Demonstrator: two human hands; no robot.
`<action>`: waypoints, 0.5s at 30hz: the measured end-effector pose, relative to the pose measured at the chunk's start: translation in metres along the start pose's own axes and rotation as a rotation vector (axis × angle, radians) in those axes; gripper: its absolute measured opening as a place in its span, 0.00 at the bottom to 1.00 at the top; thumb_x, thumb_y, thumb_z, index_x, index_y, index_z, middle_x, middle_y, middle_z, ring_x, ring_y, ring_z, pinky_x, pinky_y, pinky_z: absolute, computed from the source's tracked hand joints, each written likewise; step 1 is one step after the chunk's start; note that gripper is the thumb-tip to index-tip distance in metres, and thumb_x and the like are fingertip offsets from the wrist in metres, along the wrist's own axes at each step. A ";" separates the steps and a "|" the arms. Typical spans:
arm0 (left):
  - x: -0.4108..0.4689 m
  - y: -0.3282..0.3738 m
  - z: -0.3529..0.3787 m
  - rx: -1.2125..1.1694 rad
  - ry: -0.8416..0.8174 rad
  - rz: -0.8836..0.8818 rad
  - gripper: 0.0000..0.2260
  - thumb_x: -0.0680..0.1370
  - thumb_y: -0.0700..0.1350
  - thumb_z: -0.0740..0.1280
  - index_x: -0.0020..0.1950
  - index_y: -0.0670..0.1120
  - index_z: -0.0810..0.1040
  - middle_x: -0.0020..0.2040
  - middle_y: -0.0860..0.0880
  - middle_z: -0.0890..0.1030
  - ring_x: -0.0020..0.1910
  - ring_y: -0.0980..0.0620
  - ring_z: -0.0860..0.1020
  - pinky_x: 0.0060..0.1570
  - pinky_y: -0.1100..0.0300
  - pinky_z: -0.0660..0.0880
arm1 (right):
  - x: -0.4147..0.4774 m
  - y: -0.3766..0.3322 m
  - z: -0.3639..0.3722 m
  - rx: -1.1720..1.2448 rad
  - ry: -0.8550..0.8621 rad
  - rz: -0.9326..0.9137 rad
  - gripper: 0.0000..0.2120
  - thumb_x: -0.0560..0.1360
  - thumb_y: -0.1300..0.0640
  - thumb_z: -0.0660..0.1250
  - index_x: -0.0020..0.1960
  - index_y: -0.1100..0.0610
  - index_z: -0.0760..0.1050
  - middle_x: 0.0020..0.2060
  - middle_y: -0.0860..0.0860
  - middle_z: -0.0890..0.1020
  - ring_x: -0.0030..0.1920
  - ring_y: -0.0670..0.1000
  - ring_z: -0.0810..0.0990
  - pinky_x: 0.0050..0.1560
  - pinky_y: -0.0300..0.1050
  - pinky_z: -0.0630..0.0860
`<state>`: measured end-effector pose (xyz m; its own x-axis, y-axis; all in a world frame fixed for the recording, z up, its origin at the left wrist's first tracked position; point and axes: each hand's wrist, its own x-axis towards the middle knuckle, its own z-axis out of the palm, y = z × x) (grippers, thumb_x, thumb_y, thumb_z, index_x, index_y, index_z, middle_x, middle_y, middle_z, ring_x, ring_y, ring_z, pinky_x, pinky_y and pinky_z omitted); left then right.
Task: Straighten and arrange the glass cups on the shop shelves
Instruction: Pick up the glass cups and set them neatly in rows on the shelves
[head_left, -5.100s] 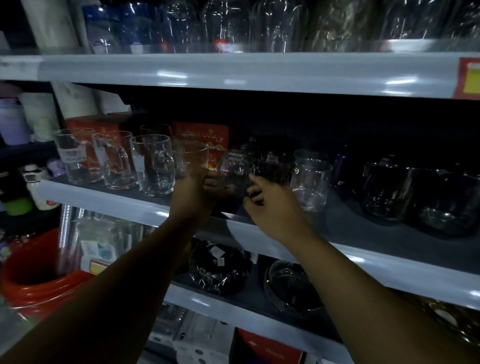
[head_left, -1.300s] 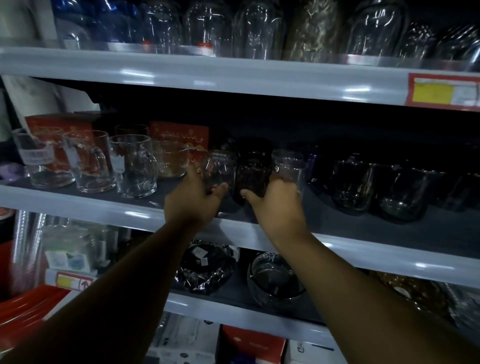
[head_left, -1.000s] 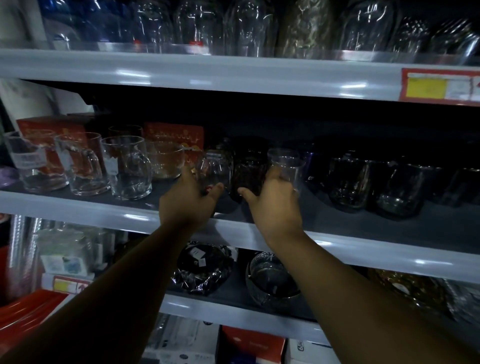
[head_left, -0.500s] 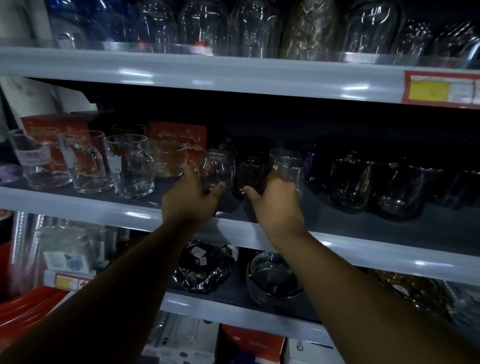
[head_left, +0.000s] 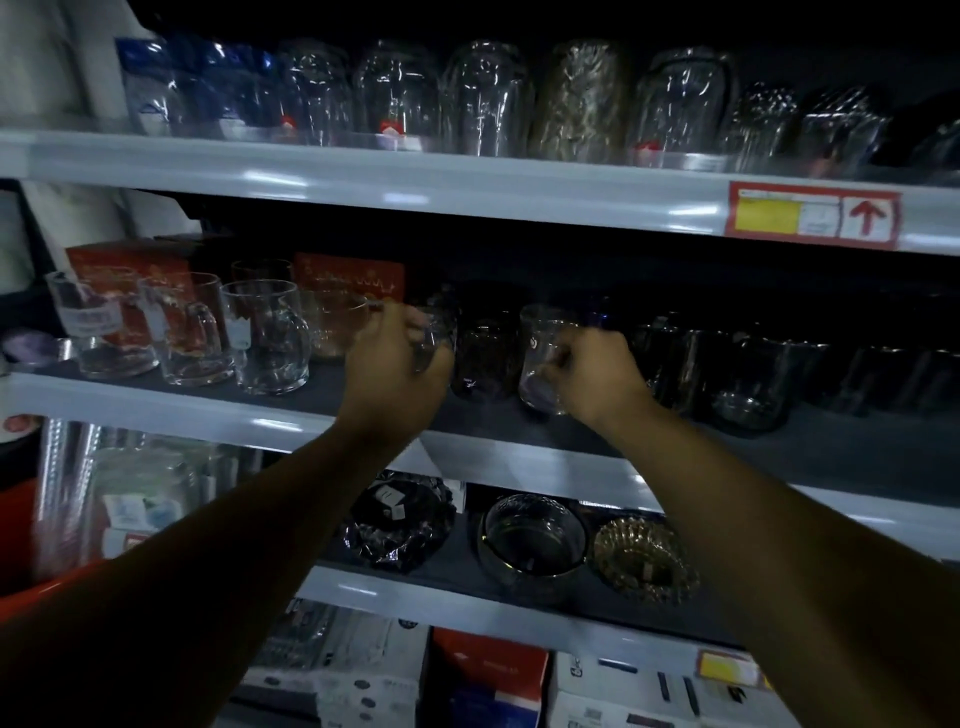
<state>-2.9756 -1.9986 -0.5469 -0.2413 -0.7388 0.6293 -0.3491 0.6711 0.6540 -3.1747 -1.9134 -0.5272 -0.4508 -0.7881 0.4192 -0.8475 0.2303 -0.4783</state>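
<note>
The left clear cup (head_left: 439, 325) and right clear cup (head_left: 537, 353) are showing see-through, the dark cup (head_left: 483, 358) reading near black. And red boxes (head_left: 348, 275) are glowing behind colourless mugs (head_left: 265, 338). The price label (head_left: 813, 215) is flashing red, yellow and white, red arrow on it. The ribbed bowl (head_left: 644, 558) is glinting amber; shelf edges (head_left: 363, 182) are showing pale grey.

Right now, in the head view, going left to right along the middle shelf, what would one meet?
Labelled glass mug, second glass mug, third glass mug, left hand, small glass cup, dark glass cup, clear glass cup, right hand, dark glass tumbler.
</note>
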 end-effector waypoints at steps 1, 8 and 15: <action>-0.004 0.006 0.003 -0.079 -0.031 -0.010 0.07 0.78 0.45 0.67 0.54 0.45 0.74 0.46 0.50 0.77 0.46 0.51 0.77 0.48 0.53 0.77 | -0.005 0.002 -0.002 0.042 0.026 -0.002 0.05 0.75 0.59 0.73 0.42 0.58 0.79 0.38 0.54 0.82 0.40 0.55 0.82 0.42 0.42 0.76; -0.018 0.052 0.029 -0.475 -0.255 -0.423 0.18 0.78 0.61 0.68 0.46 0.45 0.78 0.43 0.49 0.81 0.44 0.49 0.80 0.45 0.56 0.77 | -0.059 -0.006 -0.029 0.565 0.149 -0.033 0.07 0.75 0.59 0.75 0.41 0.58 0.80 0.30 0.51 0.83 0.30 0.50 0.84 0.38 0.52 0.84; -0.022 0.086 0.019 -0.841 -0.669 -0.762 0.30 0.72 0.69 0.69 0.60 0.47 0.83 0.53 0.43 0.86 0.49 0.46 0.84 0.57 0.50 0.79 | -0.085 -0.010 -0.047 0.884 0.132 -0.032 0.05 0.75 0.61 0.75 0.44 0.61 0.80 0.31 0.56 0.84 0.32 0.58 0.84 0.39 0.59 0.84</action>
<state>-3.0172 -1.9261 -0.5125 -0.7191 -0.6711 -0.1800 0.0118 -0.2709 0.9625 -3.1414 -1.8224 -0.5219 -0.5058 -0.7016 0.5019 -0.3587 -0.3581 -0.8620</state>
